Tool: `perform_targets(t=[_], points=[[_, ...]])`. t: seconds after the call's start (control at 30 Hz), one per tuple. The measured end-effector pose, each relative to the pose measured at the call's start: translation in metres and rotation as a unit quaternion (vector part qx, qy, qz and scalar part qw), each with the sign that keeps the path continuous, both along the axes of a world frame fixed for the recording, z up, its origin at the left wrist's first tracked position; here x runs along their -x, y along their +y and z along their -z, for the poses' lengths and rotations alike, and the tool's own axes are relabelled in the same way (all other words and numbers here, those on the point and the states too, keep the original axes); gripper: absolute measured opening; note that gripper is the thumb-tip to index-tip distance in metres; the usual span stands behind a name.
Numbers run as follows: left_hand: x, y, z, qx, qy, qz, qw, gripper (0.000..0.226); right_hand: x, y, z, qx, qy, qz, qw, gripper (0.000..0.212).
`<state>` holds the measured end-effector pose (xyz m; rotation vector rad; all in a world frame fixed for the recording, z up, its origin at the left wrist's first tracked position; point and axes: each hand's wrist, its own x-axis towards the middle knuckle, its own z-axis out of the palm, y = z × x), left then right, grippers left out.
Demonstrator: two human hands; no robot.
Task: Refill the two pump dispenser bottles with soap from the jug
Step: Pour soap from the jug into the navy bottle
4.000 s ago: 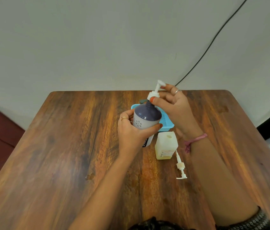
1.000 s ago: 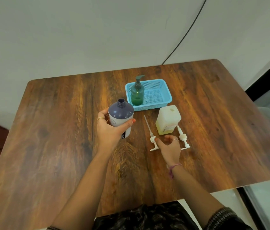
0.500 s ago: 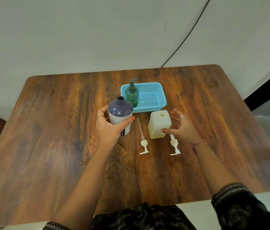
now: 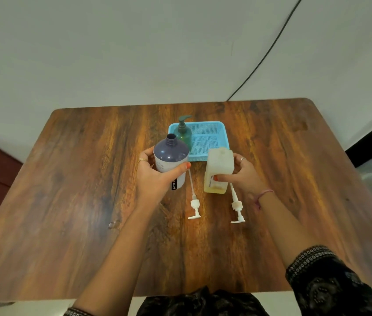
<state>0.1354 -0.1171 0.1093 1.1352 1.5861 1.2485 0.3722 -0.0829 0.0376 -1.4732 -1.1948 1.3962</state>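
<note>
Both pumps [image 4: 194,205] lie off on the table. Left hand [image 4: 155,176] clamps the open bottle [image 4: 170,161]; right hand [image 4: 241,175] grips the jug [image 4: 219,172]. No pouring yet.

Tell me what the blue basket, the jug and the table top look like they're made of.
Blue basket: likely moulded plastic, judging by its uniform light blue and fine mesh of holes.
Jug: translucent, matte plastic; yellowish liquid shows through near its base.
Table: wood-grain surface with a soft sheen; whether solid wood or laminate cannot be told.
</note>
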Motion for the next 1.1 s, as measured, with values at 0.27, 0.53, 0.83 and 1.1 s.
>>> perform_targets(t=[0.27,0.53,0.83,1.1], points=[[-0.009,0.019,-0.047,-0.054,-0.023,0.023,0.998,0.067,-0.007,0.033,-0.105,-0.130,0.005,-0.025,0.991,0.057],[-0.014,0.046,-0.090,-0.106,-0.003,0.028,0.994,0.081,-0.012,0.071,-0.201,-0.252,-0.111,-0.064,0.959,0.072],[-0.019,0.063,-0.133,-0.144,-0.020,0.024,0.989,0.080,-0.014,0.100,-0.280,-0.353,-0.268,-0.134,0.886,0.082],[-0.018,0.071,-0.153,-0.163,-0.038,0.018,0.986,0.080,-0.011,0.114,-0.326,-0.403,-0.356,-0.180,0.824,0.079]])
